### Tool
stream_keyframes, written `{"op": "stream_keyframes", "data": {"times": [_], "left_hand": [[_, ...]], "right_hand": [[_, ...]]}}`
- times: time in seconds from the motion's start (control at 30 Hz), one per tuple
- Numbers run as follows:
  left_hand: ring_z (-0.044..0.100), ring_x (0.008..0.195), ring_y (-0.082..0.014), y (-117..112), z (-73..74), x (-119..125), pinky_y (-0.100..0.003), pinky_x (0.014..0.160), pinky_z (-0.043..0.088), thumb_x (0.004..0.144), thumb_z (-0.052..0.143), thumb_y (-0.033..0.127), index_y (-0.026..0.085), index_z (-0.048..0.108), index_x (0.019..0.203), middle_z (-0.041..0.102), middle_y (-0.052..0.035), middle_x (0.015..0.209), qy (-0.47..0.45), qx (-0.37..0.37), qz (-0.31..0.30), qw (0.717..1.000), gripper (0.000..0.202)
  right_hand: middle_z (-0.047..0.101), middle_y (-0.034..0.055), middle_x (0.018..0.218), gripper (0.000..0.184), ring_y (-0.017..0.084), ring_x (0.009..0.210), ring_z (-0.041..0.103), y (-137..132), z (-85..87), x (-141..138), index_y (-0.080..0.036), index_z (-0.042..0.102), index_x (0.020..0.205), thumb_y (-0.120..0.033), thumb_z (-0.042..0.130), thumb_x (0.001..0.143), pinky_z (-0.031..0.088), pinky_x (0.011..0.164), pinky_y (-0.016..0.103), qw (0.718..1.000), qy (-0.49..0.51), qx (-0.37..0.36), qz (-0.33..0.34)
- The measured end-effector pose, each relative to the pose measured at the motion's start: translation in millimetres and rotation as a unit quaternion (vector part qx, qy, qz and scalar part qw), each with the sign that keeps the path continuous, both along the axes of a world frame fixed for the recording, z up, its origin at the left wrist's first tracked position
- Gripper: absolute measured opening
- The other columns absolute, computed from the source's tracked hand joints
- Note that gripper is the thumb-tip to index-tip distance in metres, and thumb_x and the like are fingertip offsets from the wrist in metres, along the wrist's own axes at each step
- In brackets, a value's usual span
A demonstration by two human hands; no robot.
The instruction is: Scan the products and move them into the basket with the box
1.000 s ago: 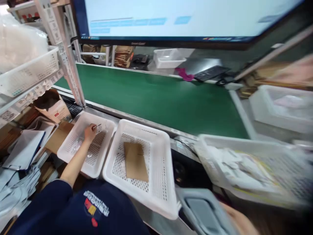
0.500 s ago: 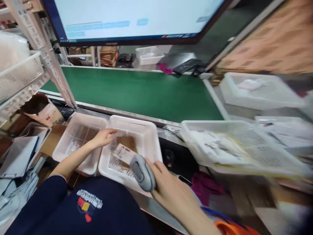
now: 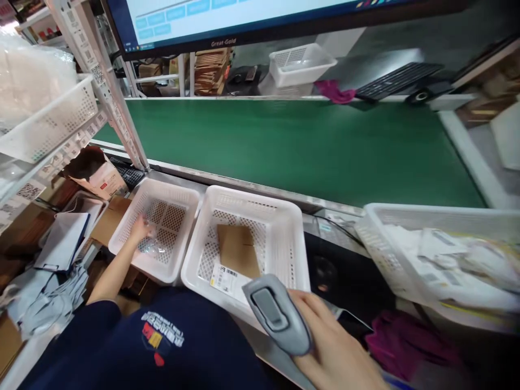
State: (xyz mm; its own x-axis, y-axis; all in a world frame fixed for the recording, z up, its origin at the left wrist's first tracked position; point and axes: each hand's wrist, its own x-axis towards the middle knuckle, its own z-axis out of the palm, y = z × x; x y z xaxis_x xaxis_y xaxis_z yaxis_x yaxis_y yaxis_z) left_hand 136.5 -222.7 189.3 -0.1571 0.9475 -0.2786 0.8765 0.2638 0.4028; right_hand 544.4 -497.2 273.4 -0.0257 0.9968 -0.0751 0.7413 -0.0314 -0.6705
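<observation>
My right hand [image 3: 325, 336] is wrapped around a grey handheld barcode scanner [image 3: 278, 314], held over the front rim of the larger white basket [image 3: 284, 233]. In that basket lie a flat brown cardboard piece [image 3: 238, 249] and a white printed label [image 3: 227, 280]. The scanner's head hides part of the label. My left hand [image 3: 140, 228] reaches down into the smaller white basket [image 3: 122, 227] on the left. Its fingers look loosely stretched, at the edge of a clear plastic packet [image 3: 156, 246]. Whether they touch the packet is hard to see.
Behind the baskets runs a green conveyor belt [image 3: 292, 146], under a monitor [image 3: 223, 46]. To the right stands a white bin [image 3: 382, 260] of packets, with a magenta cloth [image 3: 406, 341] below. A shelf post [image 3: 105, 92] and a clipboard [image 3: 60, 238] are on the left.
My left hand has moved left from the larger basket's rim down into the smaller basket. My right hand still holds the scanner. The view has swung, so the scene sits differently.
</observation>
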Motion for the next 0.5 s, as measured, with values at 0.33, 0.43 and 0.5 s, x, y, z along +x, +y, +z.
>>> {"op": "stream_keyframes", "data": {"times": [0.33, 0.43, 0.5], "left_hand": [[0.058, 0.071, -0.0155, -1, 36.8, 133, -0.026, 0.068, 0.045, 0.076, 0.085, 0.036, 0.017, 0.072, 0.081, 0.065, 0.0007, 0.073, -0.320, 0.026, -0.188, 0.928, 0.024], [0.059, 0.073, -0.0161, -19, 42.3, 170, -0.028, 0.074, 0.047, 0.077, 0.086, 0.040, 0.017, 0.068, 0.074, 0.063, 0.0003, 0.074, -0.331, 0.040, -0.240, 0.912, 0.028], [0.062, 0.080, -0.0180, -31, 45.5, 189, -0.030, 0.081, 0.050, 0.081, 0.084, 0.040, 0.018, 0.069, 0.074, 0.066, -0.0020, 0.082, -0.318, 0.055, -0.275, 0.906, 0.028]], "right_hand": [[0.056, 0.0182, 0.145, 0.086, 0.035, 0.110, 0.072, 68, 51.4, -49, -0.014, 0.035, 0.167, -0.011, 0.056, 0.083, 0.053, 0.080, 0.040, 0.972, -0.155, -0.150, 0.091], [0.055, 0.0185, 0.148, 0.087, 0.037, 0.113, 0.071, 67, 65.8, -49, -0.013, 0.034, 0.168, -0.010, 0.057, 0.084, 0.053, 0.084, 0.043, 0.964, -0.171, -0.189, 0.074], [0.056, 0.0182, 0.147, 0.088, 0.037, 0.112, 0.072, 58, 67.3, -43, -0.014, 0.033, 0.169, -0.010, 0.059, 0.084, 0.054, 0.085, 0.044, 0.966, -0.158, -0.196, 0.060]]}}
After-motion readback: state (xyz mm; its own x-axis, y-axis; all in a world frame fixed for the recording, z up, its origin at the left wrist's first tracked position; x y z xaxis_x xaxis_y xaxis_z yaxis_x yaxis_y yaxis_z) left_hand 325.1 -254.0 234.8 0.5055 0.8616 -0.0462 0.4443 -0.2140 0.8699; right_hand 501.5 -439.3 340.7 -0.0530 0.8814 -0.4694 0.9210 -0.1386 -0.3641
